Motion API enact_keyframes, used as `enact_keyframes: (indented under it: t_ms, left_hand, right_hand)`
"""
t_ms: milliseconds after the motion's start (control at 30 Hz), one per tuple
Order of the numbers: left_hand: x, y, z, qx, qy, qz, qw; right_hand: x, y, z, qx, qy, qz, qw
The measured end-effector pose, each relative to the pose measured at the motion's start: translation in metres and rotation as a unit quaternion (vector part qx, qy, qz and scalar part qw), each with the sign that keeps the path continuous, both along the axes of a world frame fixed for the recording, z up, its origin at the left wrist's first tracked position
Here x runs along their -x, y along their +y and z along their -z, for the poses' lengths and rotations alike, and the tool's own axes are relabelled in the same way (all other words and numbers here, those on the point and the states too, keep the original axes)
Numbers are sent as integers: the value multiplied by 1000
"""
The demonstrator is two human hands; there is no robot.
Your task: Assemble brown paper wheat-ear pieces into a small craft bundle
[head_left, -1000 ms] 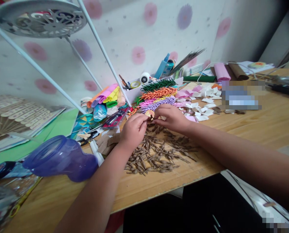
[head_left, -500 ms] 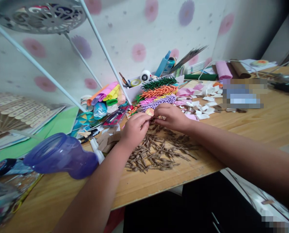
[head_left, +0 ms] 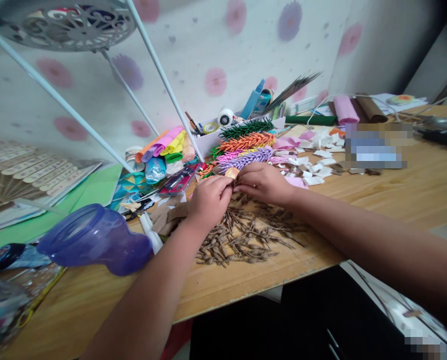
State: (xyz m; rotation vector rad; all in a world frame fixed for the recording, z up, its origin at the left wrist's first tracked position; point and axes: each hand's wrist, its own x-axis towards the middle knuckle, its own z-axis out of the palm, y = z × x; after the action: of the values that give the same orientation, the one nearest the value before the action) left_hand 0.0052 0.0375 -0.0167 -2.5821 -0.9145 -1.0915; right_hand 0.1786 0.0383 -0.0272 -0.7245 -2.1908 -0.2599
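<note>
My left hand and my right hand meet at the middle of the table, thumbs and fingers pinched together. Something small and dark shows between their fingertips, too small to name. Just behind the fingertips is a round tan piece. Below and in front of my hands lies a pile of brown twisted paper pieces with thicker middles. Behind my hands lie fringed strips in purple, orange and green.
A purple translucent jar lies on its side at the left. White paper scraps are scattered at the right. Crepe paper rolls stand behind, near a white-legged stand. A paper fan is at far left.
My right hand's fingers have shifted slightly left, closer to my left hand. The pile and the other objects have not moved.
</note>
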Motion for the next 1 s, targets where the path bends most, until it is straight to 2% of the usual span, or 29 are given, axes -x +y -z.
enact_keyframes:
  t_ms: [500, 700, 833, 1000]
  left_hand:
    - [-1, -3, -5, -9, 36, -30, 999]
    - [6, 12, 2, 92, -28, -72, 993]
    - [9, 17, 7, 174, -61, -72, 980]
    - [10, 18, 5, 190, -84, -93, 974]
  right_hand:
    - [4, -6, 0, 25, -25, 59, 998]
    - [-1, 3, 2, 72, -31, 88, 993]
    - [-5, 8, 2, 107, -51, 56, 991]
    - [-14, 13, 3, 144, -17, 40, 989]
